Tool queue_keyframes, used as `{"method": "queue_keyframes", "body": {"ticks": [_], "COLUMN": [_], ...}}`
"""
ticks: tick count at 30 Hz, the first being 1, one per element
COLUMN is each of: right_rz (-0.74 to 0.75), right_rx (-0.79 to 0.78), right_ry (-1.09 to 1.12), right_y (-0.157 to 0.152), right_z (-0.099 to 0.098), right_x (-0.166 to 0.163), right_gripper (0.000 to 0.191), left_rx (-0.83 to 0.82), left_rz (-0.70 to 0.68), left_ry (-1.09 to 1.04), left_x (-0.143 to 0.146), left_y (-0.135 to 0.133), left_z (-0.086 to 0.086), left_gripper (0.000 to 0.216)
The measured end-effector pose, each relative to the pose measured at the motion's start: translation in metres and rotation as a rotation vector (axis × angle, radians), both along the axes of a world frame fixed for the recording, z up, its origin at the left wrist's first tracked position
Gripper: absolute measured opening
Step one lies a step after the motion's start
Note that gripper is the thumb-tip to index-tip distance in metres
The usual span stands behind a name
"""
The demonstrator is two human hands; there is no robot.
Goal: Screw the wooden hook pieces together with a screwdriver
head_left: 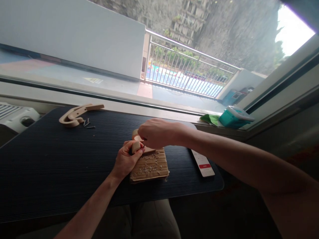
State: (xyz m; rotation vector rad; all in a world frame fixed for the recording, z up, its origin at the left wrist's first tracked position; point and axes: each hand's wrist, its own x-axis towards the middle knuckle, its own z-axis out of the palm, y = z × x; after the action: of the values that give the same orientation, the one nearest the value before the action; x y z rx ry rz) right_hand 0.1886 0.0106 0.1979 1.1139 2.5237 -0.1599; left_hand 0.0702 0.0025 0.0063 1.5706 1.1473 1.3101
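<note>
My left hand (125,160) grips a pale curved wooden piece (136,146), its thumb and fingers closed round the near end. Beneath the wood lies a stack of corrugated cardboard (149,168), its top pitted with many small holes. My right hand (158,133) is closed in a fist over the far side of the wood, with the fingers turned down. A thin dark tip shows between the two hands; what the right hand holds is mostly hidden by its fingers.
More curved wooden parts (72,116) lie at the table's back left, with several screws (87,123) beside them. A phone (205,166) rests under my right forearm on the dark table (62,172). A teal box (234,118) and a green cloth (209,119) sit by the window.
</note>
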Motion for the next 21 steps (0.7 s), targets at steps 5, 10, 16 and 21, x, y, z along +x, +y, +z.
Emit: {"method": "queue_keyframes", "body": {"ticks": [5, 10, 16, 21], "right_rz": [-0.134, -0.017, 0.045, 0.027], "right_rx": [0.053, 0.074, 0.078, 0.096], "right_ry": [0.008, -0.069, -0.093, -0.085], "right_y": [0.003, 0.001, -0.003, -0.004], "right_z": [-0.002, 0.009, 0.007, 0.001], "right_x": [-0.002, -0.003, -0.005, -0.007], "right_gripper": [0.022, 0.021, 0.022, 0.022], "left_rx": [-0.001, 0.010, 0.010, 0.010], "left_rz": [0.010, 0.002, 0.010, 0.015], "left_ry": [0.007, 0.009, 0.012, 0.022], "left_x": [0.000, -0.001, 0.000, -0.001], "left_y": [0.001, 0.000, 0.000, 0.000], "left_z": [-0.002, -0.001, -0.001, -0.001], "left_gripper": [0.015, 0.016, 0.014, 0.012]}}
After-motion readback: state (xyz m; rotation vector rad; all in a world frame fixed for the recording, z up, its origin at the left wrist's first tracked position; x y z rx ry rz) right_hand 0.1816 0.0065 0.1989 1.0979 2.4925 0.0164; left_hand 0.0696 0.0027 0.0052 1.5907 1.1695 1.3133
